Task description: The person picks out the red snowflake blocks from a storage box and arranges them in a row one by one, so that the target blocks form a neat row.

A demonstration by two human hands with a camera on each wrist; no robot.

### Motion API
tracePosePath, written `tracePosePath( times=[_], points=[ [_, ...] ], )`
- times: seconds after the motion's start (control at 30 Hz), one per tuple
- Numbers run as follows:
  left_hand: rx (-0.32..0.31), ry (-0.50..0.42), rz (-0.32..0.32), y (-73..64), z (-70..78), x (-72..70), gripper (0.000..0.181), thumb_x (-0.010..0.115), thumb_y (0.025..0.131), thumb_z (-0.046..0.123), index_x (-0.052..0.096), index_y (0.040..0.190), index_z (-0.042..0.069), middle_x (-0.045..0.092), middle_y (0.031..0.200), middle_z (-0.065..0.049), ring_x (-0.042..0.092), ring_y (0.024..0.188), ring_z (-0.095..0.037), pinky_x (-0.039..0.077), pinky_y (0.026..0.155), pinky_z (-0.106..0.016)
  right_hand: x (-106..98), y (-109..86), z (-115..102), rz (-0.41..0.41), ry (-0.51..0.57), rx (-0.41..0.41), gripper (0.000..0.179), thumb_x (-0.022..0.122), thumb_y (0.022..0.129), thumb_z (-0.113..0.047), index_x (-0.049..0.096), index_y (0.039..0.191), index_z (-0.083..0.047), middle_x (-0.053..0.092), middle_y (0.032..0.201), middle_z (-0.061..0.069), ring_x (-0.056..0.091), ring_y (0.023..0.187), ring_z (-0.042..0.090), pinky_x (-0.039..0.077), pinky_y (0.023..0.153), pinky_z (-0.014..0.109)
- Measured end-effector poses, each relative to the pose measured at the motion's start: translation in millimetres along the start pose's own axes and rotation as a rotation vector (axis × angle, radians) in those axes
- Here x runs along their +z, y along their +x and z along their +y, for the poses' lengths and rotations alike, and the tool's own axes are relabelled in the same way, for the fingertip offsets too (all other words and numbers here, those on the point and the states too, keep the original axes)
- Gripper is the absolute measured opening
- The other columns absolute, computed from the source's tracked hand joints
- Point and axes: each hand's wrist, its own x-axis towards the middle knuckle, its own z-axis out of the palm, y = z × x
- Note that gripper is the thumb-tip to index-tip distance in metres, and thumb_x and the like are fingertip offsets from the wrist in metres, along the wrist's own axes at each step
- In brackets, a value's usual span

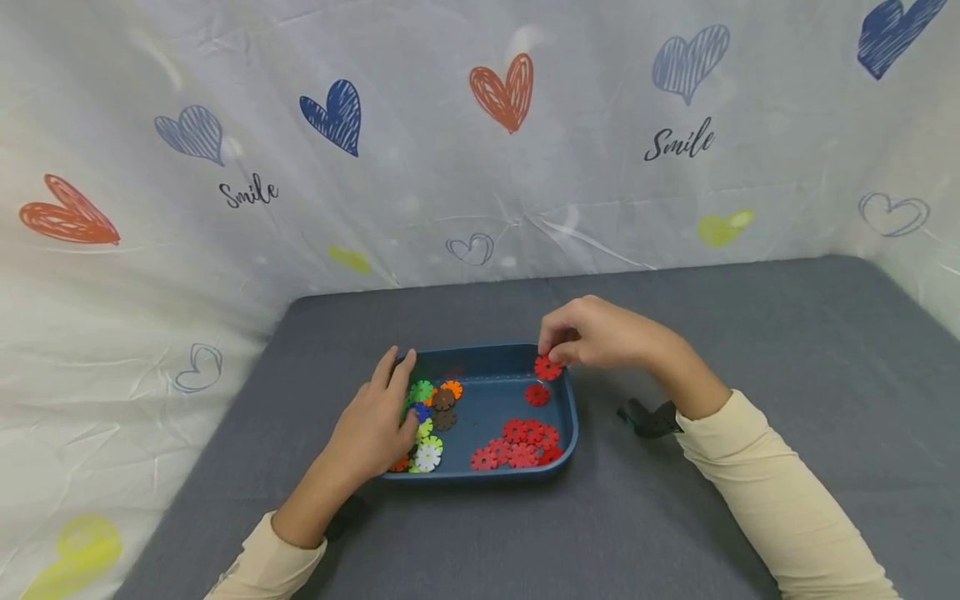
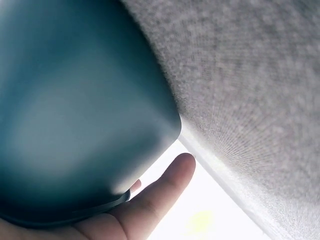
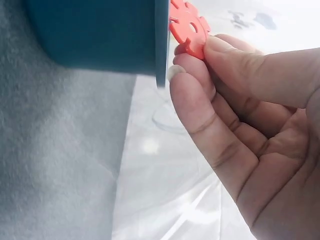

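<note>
Most red discs (image 1: 522,454) seem gathered at the near-right corner of the tray (image 1: 491,408), one (image 1: 537,395) apart. Right hand (image 1: 596,333) pinches another (image 1: 548,367); left hand (image 1: 371,427), fingers extended.

Before you hangs a creased, glossy white sheet (image 1: 585,187) that also encloses your left and right sides, printed with scribbled orange-red, blue and yellow hearts (image 1: 504,98) and black cursive "Smile" lettering (image 1: 680,140). Your dark grey, cloth-covered counter (image 1: 795,350) meets it with rounded far corners, while pale highlights (image 1: 592,238) streak the sheet's folds.
</note>
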Motion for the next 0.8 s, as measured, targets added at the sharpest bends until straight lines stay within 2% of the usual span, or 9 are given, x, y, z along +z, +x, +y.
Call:
tracePosePath(
  times=[0.17, 0.33, 0.57, 0.8],
  points=[
    [0.001, -0.009, 0.001, -0.9, -0.5, 0.1, 0.075, 0.064, 0.092, 0.010, 0.027, 0.157, 0.000, 0.020, 0.160, -0.027, 0.059, 0.105, -0.044, 0.049, 0.070, -0.049, -7, -3.7, 5, -0.008, 0.023, 0.035, 0.016, 0.068, 0.090, 0.004, 0.074, 0.090, -0.011, 0.070, 0.082, -0.002, 0.066, 0.073, 0.026, 0.054, 0.066, 0.037],
    [0.008, -0.012, -0.001, -0.3, -0.6, 0.1, 0.075, 0.064, 0.092, 0.010, 0.027, 0.157, 0.000, 0.020, 0.160, -0.026, 0.060, 0.099, -0.041, 0.047, 0.066, -0.045, -14, -8.8, 11, -0.016, 0.066, 0.070, 0.016, 0.066, 0.090, 0.006, 0.074, 0.090, -0.008, 0.072, 0.083, 0.000, 0.067, 0.076, 0.028, 0.055, 0.069, 0.040],
    [0.007, -0.012, -0.006, 0.5, -1.2, 0.8, 0.075, 0.064, 0.093, 0.011, 0.026, 0.157, 0.000, 0.020, 0.160, -0.026, 0.060, 0.098, -0.041, 0.047, 0.065, -0.044, -17, -9.6, 30, -0.030, 0.073, 0.142, 0.014, 0.064, 0.091, 0.008, 0.071, 0.088, -0.004, 0.069, 0.079, 0.004, 0.063, 0.069, 0.021, 0.054, 0.066, 0.037],
    [0.003, -0.010, -0.010, 0.3, -1.9, 0.8, 0.075, 0.063, 0.093, 0.012, 0.026, 0.158, 0.001, 0.020, 0.160, -0.026, 0.059, 0.104, -0.043, 0.049, 0.070, -0.048, -12, -6.8, 52, -0.076, 0.110, 0.235, 0.012, 0.061, 0.091, 0.009, 0.069, 0.091, 0.000, 0.067, 0.076, 0.008, 0.066, 0.067, 0.023, 0.057, 0.065, 0.039]
  ],
)
